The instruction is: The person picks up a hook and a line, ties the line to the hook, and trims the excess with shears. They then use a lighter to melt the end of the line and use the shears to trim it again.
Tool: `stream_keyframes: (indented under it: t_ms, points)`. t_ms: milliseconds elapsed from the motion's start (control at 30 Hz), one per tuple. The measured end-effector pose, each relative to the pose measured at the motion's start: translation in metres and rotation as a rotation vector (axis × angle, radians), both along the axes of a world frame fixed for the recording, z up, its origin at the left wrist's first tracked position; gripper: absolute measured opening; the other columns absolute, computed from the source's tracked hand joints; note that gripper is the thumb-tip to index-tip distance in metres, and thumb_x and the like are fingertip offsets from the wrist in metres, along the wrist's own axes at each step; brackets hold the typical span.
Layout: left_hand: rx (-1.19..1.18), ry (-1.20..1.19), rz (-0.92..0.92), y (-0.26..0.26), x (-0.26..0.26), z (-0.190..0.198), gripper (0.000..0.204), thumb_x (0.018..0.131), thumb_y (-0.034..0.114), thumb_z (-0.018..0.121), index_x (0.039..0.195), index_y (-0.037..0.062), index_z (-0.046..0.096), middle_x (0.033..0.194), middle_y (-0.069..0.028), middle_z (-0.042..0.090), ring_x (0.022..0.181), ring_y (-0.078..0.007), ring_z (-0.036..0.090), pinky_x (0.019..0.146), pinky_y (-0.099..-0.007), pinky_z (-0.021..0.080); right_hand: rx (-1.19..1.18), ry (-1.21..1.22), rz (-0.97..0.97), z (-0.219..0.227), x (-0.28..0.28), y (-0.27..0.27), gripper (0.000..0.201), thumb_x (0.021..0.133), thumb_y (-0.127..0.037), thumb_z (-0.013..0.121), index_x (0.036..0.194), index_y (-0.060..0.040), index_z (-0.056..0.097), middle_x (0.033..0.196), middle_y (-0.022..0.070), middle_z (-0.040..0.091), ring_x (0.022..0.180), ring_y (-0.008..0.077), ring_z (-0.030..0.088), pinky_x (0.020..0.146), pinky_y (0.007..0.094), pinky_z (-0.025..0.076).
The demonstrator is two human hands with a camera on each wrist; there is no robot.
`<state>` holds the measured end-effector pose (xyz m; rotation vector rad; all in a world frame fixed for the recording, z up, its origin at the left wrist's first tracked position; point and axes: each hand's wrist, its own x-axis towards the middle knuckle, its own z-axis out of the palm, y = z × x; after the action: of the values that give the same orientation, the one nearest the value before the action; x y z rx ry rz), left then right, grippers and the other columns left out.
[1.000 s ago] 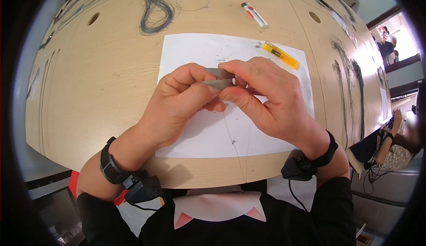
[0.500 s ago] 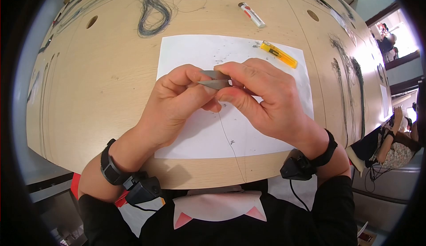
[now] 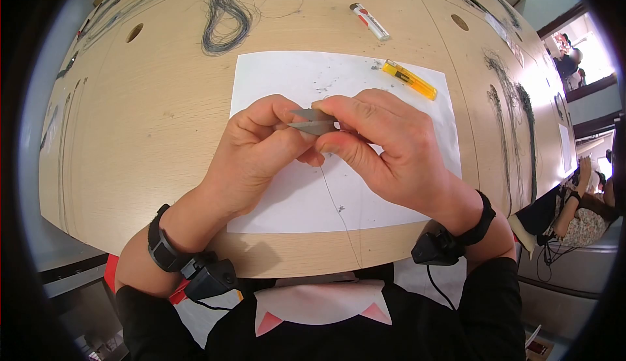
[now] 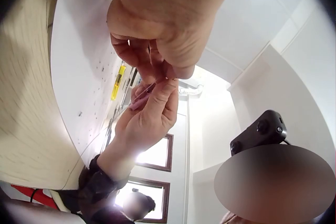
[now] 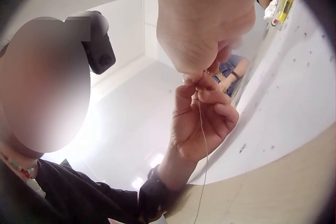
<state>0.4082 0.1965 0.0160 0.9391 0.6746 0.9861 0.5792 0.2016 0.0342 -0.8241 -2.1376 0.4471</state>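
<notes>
My right hand (image 3: 391,136) holds a small pair of thread snips (image 3: 316,127), its two grey pointed blades slightly apart and aimed left. A pink handle (image 4: 138,101) shows between the right hand's fingers in the left wrist view. Right at the blade tips, my left hand (image 3: 248,149) pinches a thin dark thread (image 5: 202,134) with thumb and forefinger. From those fingertips the thread hangs down across the white paper (image 3: 280,214) to the table's front edge. The pinched end is hidden behind the fingers.
A yellow cutter knife (image 3: 409,79) lies on the paper's far right corner, among dark scraps. Beyond the paper are a white and red marker-like tube (image 3: 370,21) and a looped bundle of grey thread (image 3: 228,25). More dark strands (image 3: 527,133) lie at the right.
The snips' blades have come closer together and shifted a little left, along with my right fingertips. My left hand keeps its pinch, almost unmoved.
</notes>
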Motion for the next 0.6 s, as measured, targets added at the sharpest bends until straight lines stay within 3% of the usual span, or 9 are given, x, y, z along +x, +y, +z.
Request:
stream_keyframes:
  t_ms: [167,233,600]
  points:
    - [-0.002,0.02,0.0,-0.0002,0.0002,0.0009,0.012,0.077,-0.002,0.042,0.081,0.0067,0.048,0.077,-0.0056,0.056,0.066,-0.0113,0.052,0.062,-0.0256,0.045,-0.003,0.004,-0.001,-0.0008,0.0,0.0002,0.02,0.071,-0.01,0.06,0.088,-0.0008,0.055,0.064,0.0072,0.051,0.059,0.0216,0.049,0.053,0.0295,0.04]
    - [0.015,-0.015,-0.019,0.0017,-0.0023,-0.0041,0.007,0.078,0.002,0.046,0.081,0.006,0.051,0.079,-0.0058,0.057,0.068,-0.0114,0.054,0.062,-0.0246,0.047,0.043,0.02,0.027,-0.0012,0.0005,0.0015,0.023,0.072,-0.011,0.062,0.091,0.0006,0.055,0.062,0.0067,0.052,0.053,0.0166,0.048,0.047,0.0246,0.038]
    - [0.028,-0.075,-0.043,0.0023,-0.0029,-0.0038,0.005,0.079,0.003,0.048,0.081,0.0049,0.053,0.08,-0.0055,0.058,0.07,-0.0114,0.056,0.064,-0.0239,0.048,0.069,0.023,0.029,-0.002,0.0006,0.001,0.025,0.072,-0.013,0.062,0.092,0.0007,0.055,0.064,0.007,0.053,0.054,0.0173,0.049,0.048,0.0249,0.039]
